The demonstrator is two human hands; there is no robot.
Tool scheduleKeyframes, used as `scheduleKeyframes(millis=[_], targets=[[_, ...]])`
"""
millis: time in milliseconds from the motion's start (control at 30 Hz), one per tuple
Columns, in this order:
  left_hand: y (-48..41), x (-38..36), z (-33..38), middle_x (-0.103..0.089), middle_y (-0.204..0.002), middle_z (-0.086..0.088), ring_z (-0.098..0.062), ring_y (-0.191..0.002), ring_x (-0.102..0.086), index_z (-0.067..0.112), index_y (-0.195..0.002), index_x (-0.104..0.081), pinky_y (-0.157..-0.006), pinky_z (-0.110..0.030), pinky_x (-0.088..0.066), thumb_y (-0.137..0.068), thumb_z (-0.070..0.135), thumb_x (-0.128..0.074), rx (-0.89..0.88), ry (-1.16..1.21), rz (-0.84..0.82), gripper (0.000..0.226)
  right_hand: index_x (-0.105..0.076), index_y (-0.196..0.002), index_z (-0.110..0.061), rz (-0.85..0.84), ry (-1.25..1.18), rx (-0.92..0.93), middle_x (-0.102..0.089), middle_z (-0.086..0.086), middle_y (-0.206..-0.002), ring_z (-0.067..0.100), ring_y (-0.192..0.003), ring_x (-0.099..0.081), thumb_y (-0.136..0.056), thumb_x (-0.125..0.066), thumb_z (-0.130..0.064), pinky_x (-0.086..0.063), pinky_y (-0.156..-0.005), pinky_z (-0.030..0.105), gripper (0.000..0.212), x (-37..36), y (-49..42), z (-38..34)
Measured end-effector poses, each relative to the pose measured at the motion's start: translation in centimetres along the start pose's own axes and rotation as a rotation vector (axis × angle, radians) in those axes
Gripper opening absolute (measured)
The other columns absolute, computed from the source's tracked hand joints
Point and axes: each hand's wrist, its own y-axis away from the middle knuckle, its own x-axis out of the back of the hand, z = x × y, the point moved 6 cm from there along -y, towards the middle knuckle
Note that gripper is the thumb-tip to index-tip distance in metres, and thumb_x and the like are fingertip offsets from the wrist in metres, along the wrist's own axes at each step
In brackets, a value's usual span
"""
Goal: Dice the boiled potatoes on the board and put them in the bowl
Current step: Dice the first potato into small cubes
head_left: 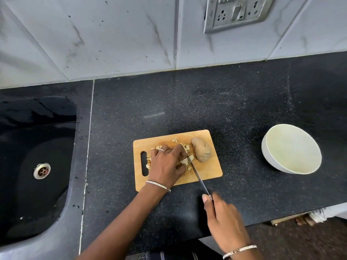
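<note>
**A:** In the head view, where are the potatoes lying, and what is holding them?

**B:** The left hand [167, 164] is lying on the cutting board [208, 172]. Its fingers are bending down over the potato pieces [185, 161] and, together with the thumb, they are pinching the heap. More pieces are showing behind the hand and beside the board's handle slot. One whole potato [201, 152] is lying at the far right part of the board, just beside the pieces.

**A:** And the other hand?

**B:** The right hand [223, 218] is closing tightly around the handle of the knife [199, 177]. The handle is hidden inside the fist, and one finger is stretching along the start of the blade. This hand is hanging off the board, above the counter [206, 102], near the front edge. The blade is crossing the near edge of the board, and its tip is sitting among the pieces, just beside the left fingertips [183, 153] and left of the whole potato.

**A:** How much room is showing around?

**B:** The bowl [270, 158] is standing on the counter, well apart to the right of the board, with dark counter between them. The sink [37, 218] is lying well apart to the left. Wide counter is stretching behind the board up to the tiled wall [112, 34].
</note>
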Motion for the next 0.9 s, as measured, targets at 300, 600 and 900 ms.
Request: scheduleKeyframes(millis=[300,600,900], targets=[[0.6,0.0,-0.5,-0.061,-0.085,0.016,-0.014,-0.096,-0.045,0.033,-0.100,-0.037,-0.078,-0.035,-0.023,-0.071,0.033,-0.062,-0.003,-0.055,0.028,0.038,-0.037,-0.085,-0.029,-0.018,0.086,0.029,-0.050,-0.008,-0.063,0.009,-0.052,-0.044,-0.099,-0.018,-0.053,-0.031,-0.044,0.025,0.034,-0.2,0.6,-1.0],[0.7,0.1,-0.6,-0.061,-0.080,0.015,-0.014,-0.092,-0.046,0.031,-0.100,-0.040,-0.074,-0.033,-0.020,-0.069,0.033,-0.065,0.009,-0.048,0.047,0.040,-0.038,-0.099,-0.026,0.016,0.202,-0.029,-0.066,-0.001,-0.079,0.023,-0.077,-0.069,-0.101,-0.015,-0.049,-0.043,-0.055,0.031,0.033,-1.5,0.3,-1.2],[1.0,0.3,-0.7,-0.061,-0.081,0.017,-0.012,-0.090,-0.051,0.030,-0.096,-0.042,-0.076,-0.034,-0.023,-0.068,0.028,-0.067,0.049,0.023,0.098,0.038,-0.046,-0.102,-0.021,-0.020,0.186,-0.027,-0.067,0.002,-0.086,0.028,-0.084,-0.068,-0.103,-0.020,-0.046,-0.041,-0.057,0.033,0.037,-2.1,-0.5,-1.4]])
